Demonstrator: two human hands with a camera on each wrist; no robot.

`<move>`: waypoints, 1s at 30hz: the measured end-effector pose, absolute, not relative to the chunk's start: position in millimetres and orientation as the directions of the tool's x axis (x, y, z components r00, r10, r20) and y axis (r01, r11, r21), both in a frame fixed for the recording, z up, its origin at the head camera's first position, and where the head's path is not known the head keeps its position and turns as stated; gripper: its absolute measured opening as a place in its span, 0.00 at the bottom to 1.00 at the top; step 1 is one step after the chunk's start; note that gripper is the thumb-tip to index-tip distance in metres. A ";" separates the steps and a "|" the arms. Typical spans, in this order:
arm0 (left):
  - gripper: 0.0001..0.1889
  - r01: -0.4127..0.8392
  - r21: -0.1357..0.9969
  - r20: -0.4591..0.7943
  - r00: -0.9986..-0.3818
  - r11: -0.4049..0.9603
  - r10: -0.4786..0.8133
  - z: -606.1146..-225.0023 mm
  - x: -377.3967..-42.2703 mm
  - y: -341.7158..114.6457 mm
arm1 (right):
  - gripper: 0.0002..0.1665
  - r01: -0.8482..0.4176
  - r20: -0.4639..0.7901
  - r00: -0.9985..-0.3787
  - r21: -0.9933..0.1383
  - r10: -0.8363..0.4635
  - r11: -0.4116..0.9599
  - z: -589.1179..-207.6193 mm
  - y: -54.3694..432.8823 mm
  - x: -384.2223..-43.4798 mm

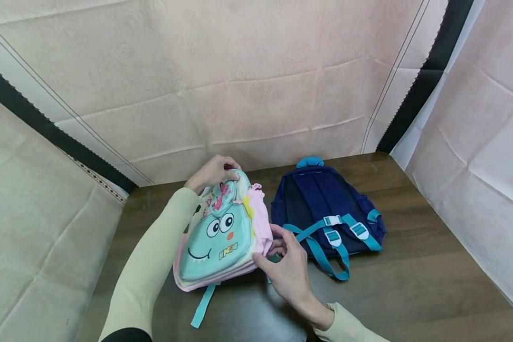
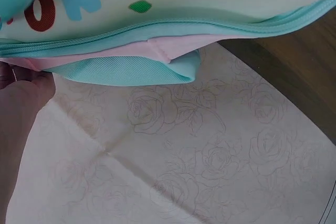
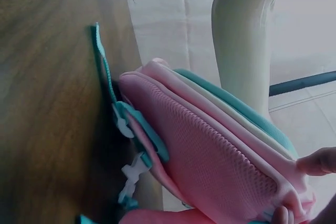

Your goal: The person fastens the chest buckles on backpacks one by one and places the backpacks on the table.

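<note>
A pink and mint child's backpack [image 1: 215, 242] with a smiling cartoon face leans back on the table, its front up. At its top my left hand [image 1: 213, 172] grips the edge by the handle, with the fingertips partly hidden; the left wrist view shows little of that hand [image 2: 26, 90]. My right hand [image 1: 288, 266] pinches the lower right side of the bag between thumb and fingers. Up close in the right wrist view, the thumb [image 3: 319, 162] presses the pink fabric beside the mesh side pocket [image 3: 210, 156]. Mint straps with white buckles [image 3: 135, 169] hang behind the bag.
To the right lies a navy backpack [image 1: 320, 190], back panel up, with light blue straps [image 1: 325, 256] and white buckles. The brown wooden table [image 1: 427, 266] is bordered by pale floral cloth walls [image 1: 256, 85] at the back and both sides.
</note>
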State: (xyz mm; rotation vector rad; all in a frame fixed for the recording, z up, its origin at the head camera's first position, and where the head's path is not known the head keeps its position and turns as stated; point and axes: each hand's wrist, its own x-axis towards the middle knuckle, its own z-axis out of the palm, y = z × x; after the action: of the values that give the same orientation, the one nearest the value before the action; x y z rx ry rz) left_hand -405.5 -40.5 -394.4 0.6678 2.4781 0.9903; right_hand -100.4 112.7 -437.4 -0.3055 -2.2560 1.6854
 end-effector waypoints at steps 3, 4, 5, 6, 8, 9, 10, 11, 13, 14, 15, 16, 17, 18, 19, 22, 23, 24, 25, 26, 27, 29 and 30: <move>0.13 0.281 0.732 -0.158 -0.816 0.621 0.556 -392.0 -405.0 -42.8 | 0.39 -0.026 0.130 -0.928 -0.957 0.349 0.289 -433.3 112.4 -99.6; 0.12 0.284 0.736 -0.149 -0.818 0.615 0.556 -391.3 -405.1 -43.3 | 0.39 -0.031 0.137 -0.927 -0.956 0.349 0.291 -432.0 112.2 -99.3; 0.12 0.282 0.743 -0.143 -0.819 0.606 0.556 -390.4 -405.2 -44.0 | 0.39 -0.037 0.142 -0.926 -0.956 0.349 0.292 -430.8 111.9 -99.3; 0.12 0.282 0.750 -0.135 -0.820 0.598 0.556 -389.8 -405.3 -44.7 | 0.39 -0.042 0.149 -0.925 -0.954 0.349 0.297 -429.6 111.6 -99.2; 0.12 0.285 0.762 -0.118 -0.822 0.582 0.557 -388.8 -406.2 -46.0 | 0.38 -0.053 0.163 -0.922 -0.952 0.351 0.303 -427.1 111.1 -99.2; 0.11 0.289 0.766 -0.109 -0.822 0.574 0.559 -388.6 -406.8 -46.8 | 0.38 -0.058 0.170 -0.921 -0.950 0.351 0.307 -425.9 110.8 -99.2; 0.11 0.295 0.771 -0.099 -0.821 0.565 0.563 -388.6 -407.3 -47.5 | 0.38 -0.062 0.177 -0.919 -0.948 0.352 0.314 -424.6 110.6 -99.3; 0.11 0.299 0.776 -0.089 -0.820 0.555 0.566 -388.6 -408.0 -48.3 | 0.37 -0.068 0.185 -0.918 -0.945 0.352 0.318 -423.2 110.4 -99.1; 0.11 0.309 0.788 -0.068 -0.816 0.532 0.574 -388.7 -409.3 -50.3 | 0.36 -0.078 0.197 -0.916 -0.942 0.350 0.328 -420.4 110.1 -98.9; 0.11 0.313 0.794 -0.057 -0.815 0.521 0.576 -389.0 -410.1 -51.3 | 0.36 -0.082 0.203 -0.915 -0.940 0.348 0.333 -419.0 110.0 -99.2; 0.11 0.315 0.800 -0.048 -0.815 0.510 0.578 -389.1 -410.8 -52.4 | 0.36 -0.084 0.207 -0.915 -0.937 0.346 0.339 -417.6 109.9 -99.4; 0.11 0.316 0.808 -0.038 -0.815 0.498 0.579 -389.6 -411.7 -53.4 | 0.35 -0.087 0.212 -0.915 -0.935 0.344 0.343 -416.4 109.8 -99.9; 0.11 0.315 0.814 -0.031 -0.816 0.489 0.577 -390.0 -412.6 -54.7 | 0.35 -0.093 0.218 -0.914 -0.933 0.341 0.347 -415.0 109.7 -100.2; 0.11 0.314 0.819 -0.023 -0.819 0.480 0.573 -390.1 -413.4 -55.8 | 0.35 -0.098 0.224 -0.913 -0.931 0.339 0.352 -413.9 109.6 -100.8; 0.11 0.313 0.824 -0.015 -0.821 0.473 0.571 -390.0 -414.0 -56.7 | 0.35 -0.103 0.231 -0.913 -0.928 0.338 0.357 -412.8 109.4 -101.6; 0.12 0.308 0.838 0.001 -0.826 0.450 0.563 -388.9 -415.5 -59.0 | 0.35 -0.130 0.263 -0.906 -0.919 0.332 0.373 -409.3 108.8 -102.9; 0.12 0.307 0.843 0.007 -0.828 0.443 0.561 -388.2 -415.6 -59.8 | 0.35 -0.140 0.275 -0.904 -0.914 0.328 0.380 -408.2 108.4 -103.1; 0.12 0.305 0.847 0.012 -0.830 0.436 0.558 -387.4 -415.8 -60.4 | 0.35 -0.148 0.284 -0.901 -0.912 0.327 0.383 -407.0 108.0 -103.5; 0.12 0.303 0.851 0.016 -0.831 0.428 0.556 -386.8 -415.9 -60.9 | 0.36 -0.158 0.293 -0.899 -0.909 0.324 0.386 -405.6 107.5 -103.9; 0.12 0.299 0.856 0.020 -0.833 0.421 0.552 -386.2 -415.9 -61.4 | 0.36 -0.167 0.302 -0.897 -0.907 0.321 0.388 -404.3 107.0 -104.0; 0.12 0.297 0.860 0.025 -0.836 0.414 0.549 -386.1 -416.0 -61.9 | 0.35 -0.176 0.310 -0.896 -0.905 0.319 0.387 -403.1 106.6 -104.0; 0.11 0.289 0.870 0.032 -0.842 0.399 0.539 -385.6 -415.9 -62.8 | 0.35 -0.193 0.323 -0.893 -0.903 0.312 0.383 -400.7 105.9 -104.2; 0.12 0.282 0.876 0.033 -0.845 0.391 0.534 -385.3 -415.8 -63.1 | 0.35 -0.202 0.330 -0.892 -0.902 0.309 0.382 -399.5 105.6 -104.4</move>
State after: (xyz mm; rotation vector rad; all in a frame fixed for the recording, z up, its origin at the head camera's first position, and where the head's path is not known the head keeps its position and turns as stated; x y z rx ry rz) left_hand -415.8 -63.1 -385.3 0.7205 2.3976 1.4341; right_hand -104.4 105.6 -399.5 -0.0923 -2.1974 1.5271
